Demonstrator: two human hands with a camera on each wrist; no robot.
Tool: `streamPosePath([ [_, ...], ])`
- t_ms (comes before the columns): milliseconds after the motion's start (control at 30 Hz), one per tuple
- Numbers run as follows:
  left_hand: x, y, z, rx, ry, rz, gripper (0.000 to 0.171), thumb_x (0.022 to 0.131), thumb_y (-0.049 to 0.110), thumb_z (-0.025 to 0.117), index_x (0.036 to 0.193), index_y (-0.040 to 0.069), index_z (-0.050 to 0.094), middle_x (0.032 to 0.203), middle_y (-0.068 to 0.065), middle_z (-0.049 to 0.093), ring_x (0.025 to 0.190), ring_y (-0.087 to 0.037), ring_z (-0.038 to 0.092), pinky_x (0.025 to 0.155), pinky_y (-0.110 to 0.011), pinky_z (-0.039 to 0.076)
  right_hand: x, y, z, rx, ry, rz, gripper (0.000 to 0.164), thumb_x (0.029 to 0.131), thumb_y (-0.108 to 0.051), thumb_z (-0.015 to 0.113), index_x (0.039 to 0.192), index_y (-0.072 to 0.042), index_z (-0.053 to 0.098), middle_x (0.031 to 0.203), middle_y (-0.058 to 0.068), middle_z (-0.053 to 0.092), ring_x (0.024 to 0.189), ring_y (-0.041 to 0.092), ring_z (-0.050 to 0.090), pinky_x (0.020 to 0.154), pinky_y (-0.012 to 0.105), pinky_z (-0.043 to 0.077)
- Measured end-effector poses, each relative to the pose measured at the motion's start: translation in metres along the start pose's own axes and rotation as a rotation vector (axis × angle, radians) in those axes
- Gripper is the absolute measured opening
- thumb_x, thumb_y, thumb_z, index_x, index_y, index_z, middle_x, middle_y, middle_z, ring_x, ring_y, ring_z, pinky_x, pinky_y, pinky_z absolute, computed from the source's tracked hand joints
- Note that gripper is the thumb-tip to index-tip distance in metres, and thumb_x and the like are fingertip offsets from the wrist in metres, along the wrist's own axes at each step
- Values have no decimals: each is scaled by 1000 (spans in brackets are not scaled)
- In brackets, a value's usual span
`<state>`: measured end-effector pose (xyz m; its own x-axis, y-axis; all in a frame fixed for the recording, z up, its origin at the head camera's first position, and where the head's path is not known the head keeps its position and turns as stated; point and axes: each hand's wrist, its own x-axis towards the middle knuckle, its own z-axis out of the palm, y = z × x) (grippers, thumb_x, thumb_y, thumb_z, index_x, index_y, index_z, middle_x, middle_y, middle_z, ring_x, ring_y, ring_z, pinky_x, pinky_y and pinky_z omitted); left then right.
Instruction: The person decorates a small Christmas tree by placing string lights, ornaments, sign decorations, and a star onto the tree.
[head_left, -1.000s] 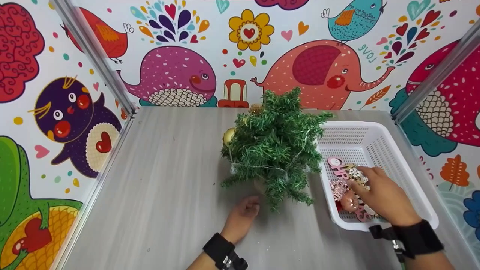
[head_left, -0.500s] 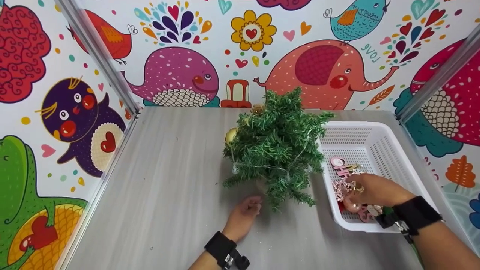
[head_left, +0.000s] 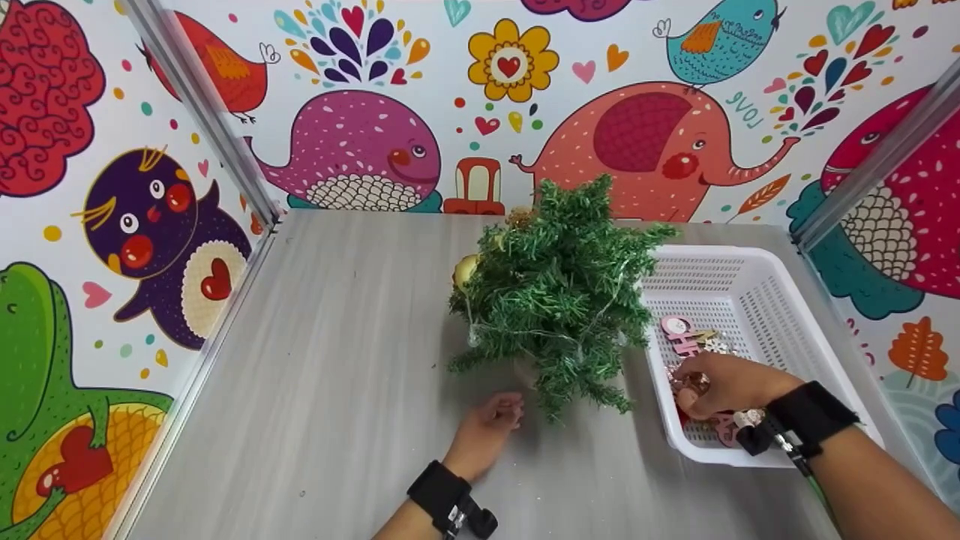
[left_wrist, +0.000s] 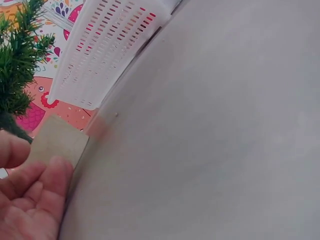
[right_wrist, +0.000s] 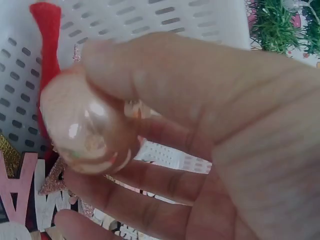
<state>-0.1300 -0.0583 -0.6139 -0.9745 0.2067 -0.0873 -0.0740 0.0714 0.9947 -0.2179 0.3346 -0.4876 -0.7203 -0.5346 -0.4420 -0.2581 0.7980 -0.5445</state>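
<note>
In the head view a small green artificial Christmas tree (head_left: 562,300) stands mid-table, with a gold bauble (head_left: 465,270) and a clear string of lights on it. My left hand (head_left: 482,435) rests on the table by the foot of the tree, its fingers loosely bent. The left wrist view shows those fingers right at the tree's pale block base (left_wrist: 59,140). Inside the white basket (head_left: 757,259), my right hand (head_left: 739,386) grips a shiny rose-gold bauble (right_wrist: 90,125) between thumb and fingers. Part of the bauble is hidden by the thumb.
Pink lettered ornaments (head_left: 679,337), white snowflakes (head_left: 716,345) and a red ribbon-like strip (right_wrist: 50,50) lie in the basket around the right hand. The basket stands just right of the tree. Printed cartoon panels (head_left: 360,150) wall the table at the back and sides.
My right hand has dropped lower and a little left in the basket, and its spread fingers have closed round the bauble. A small gold piece seen by its fingertips is out of sight. Left hand unmoved.
</note>
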Motion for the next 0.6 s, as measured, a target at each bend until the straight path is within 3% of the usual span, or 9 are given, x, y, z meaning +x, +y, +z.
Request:
streamPosePath([
  [300, -1, 2, 0, -20, -4, 3, 33, 110, 15, 58, 136, -5, 63, 127, -18, 69, 114, -31, 69, 96, -31, 57, 2, 9, -1, 73, -20, -116, 12, 91, -7, 77, 101, -10, 71, 86, -2, 62, 72, 9, 58, 65, 24, 46],
  [400, 0, 2, 0, -13, 3, 0, 33, 110, 16, 58, 136, -4, 64, 127, -17, 70, 112, -30, 70, 95, -32, 58, 1, 11, -1, 114, -15, -131, 14, 89, 0, 75, 98, -7, 68, 85, 0, 60, 71, 8, 57, 64, 23, 45],
  [600, 0, 1, 0, -40, 3, 12, 31, 109, 12, 58, 135, -5, 64, 127, -19, 70, 113, -33, 70, 95, -32, 58, -2, 14, -1, 100, 64, -181, 18, 89, 5, 71, 101, -8, 66, 89, 2, 64, 67, 6, 58, 59, 23, 48],
])
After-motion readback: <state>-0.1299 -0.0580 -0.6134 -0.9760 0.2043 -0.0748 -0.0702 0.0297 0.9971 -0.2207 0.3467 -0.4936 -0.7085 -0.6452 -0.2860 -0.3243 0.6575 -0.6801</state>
